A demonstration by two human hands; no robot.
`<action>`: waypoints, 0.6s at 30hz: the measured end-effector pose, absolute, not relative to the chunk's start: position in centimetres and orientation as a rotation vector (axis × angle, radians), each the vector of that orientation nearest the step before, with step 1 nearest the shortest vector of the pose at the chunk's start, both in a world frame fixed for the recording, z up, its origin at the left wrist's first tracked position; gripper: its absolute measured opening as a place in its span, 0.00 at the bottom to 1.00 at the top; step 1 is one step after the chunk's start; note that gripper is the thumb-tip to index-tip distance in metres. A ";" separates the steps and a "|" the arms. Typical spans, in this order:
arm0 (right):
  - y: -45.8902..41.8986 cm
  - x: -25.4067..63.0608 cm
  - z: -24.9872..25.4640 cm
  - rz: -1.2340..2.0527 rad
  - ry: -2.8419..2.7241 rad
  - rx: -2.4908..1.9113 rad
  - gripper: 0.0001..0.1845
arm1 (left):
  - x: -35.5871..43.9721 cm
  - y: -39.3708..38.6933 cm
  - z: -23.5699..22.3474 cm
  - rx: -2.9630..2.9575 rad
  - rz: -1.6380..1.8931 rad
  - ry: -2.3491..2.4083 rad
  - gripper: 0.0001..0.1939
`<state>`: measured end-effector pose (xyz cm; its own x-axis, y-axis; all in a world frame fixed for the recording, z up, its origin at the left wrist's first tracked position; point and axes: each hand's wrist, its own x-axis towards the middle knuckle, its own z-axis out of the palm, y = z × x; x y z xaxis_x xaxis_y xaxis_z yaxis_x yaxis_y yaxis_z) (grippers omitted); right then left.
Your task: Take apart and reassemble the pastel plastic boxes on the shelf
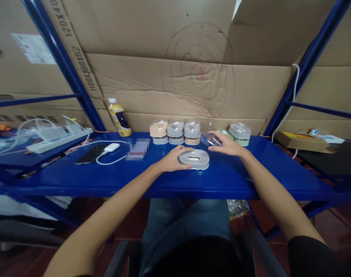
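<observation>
On the blue tabletop, my left hand (177, 158) grips the left end of a grey oval container (196, 157), fingers behind it and thumb in front. Something small and pale shows in the opening in its top. My right hand (224, 144) is to the right and farther back, closed on a clear plastic lid (208, 139) held tilted above the table. Behind it a green container (224, 132) is partly hidden. Beside that stands a grey-over-green stack (240, 134). A peach stack (159, 132), a grey stack (176, 132) and a grey-and-peach stack (192, 132) line the back.
A yellow drink bottle (119, 118) stands at the back left. Nearer are a black phone (90, 154), a white charger (111, 147) with its cable, and a blurred-out item (137, 149). Blue metal posts (302, 69) frame the table, with a cardboard wall (129, 77) behind.
</observation>
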<state>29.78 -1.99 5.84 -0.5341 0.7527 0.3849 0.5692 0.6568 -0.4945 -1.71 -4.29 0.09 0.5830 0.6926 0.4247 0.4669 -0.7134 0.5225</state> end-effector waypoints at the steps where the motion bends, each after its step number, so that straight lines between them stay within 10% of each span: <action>1: -1.6 30.7 5.8 0.409 -2.246 -1.082 0.44 | -1.7 -4.4 0.1 2.476 0.871 0.941 0.30; 18: -0.1 32.0 4.6 0.323 -2.120 -1.294 0.43 | -3.3 -3.4 0.9 2.374 1.050 1.293 0.27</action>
